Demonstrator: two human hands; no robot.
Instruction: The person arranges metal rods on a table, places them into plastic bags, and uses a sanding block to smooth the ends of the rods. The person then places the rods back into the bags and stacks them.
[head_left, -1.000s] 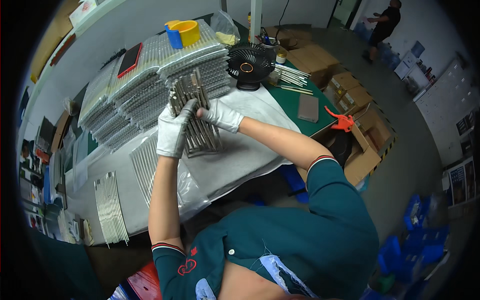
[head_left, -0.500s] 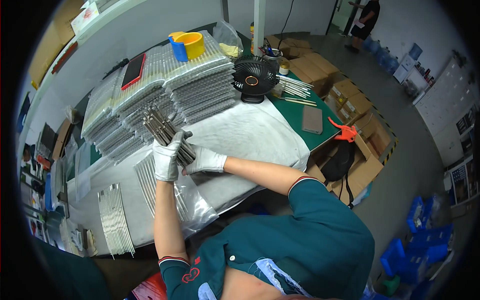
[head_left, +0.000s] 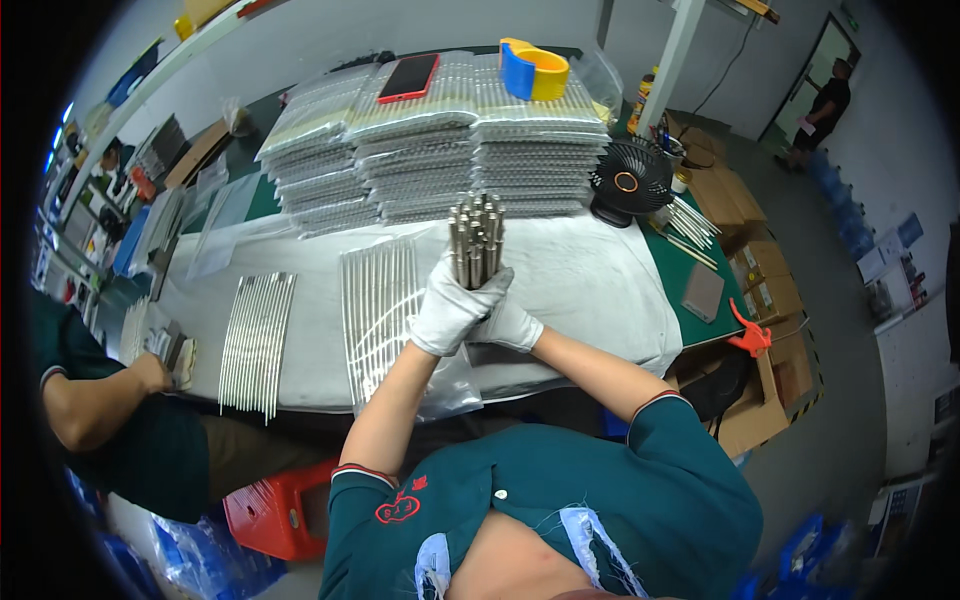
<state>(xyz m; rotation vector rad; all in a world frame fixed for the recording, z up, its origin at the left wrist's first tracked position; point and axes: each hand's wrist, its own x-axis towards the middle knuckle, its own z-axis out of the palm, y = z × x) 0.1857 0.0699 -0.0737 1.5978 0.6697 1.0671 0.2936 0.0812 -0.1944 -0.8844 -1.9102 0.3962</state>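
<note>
A bundle of slim metal rods (head_left: 476, 240) stands nearly upright above the white cloth (head_left: 590, 290), its stepped ends pointing up. My gloved left hand (head_left: 446, 308) is closed around the bundle's lower part. My gloved right hand (head_left: 510, 324) presses in from the other side and below, its fingers partly hidden behind the left. Just left of my hands, a row of rods in a clear plastic bag (head_left: 380, 305) lies on the cloth. Farther left lies a second row of shiny rods (head_left: 258, 340), side by side.
Stacks of bagged rods (head_left: 415, 165) line the back, topped by a phone (head_left: 409, 78) and a tape dispenser (head_left: 535, 72). A black fan (head_left: 632, 180) stands right of them. Cardboard boxes (head_left: 770, 290) flank the table. A co-worker's arm (head_left: 110, 395) is at left, near a red stool (head_left: 275, 510).
The rod bundle has gone from leaning left to nearly upright, still held in both hands. The whole view has shifted, bringing the co-worker and red stool more into sight.
</note>
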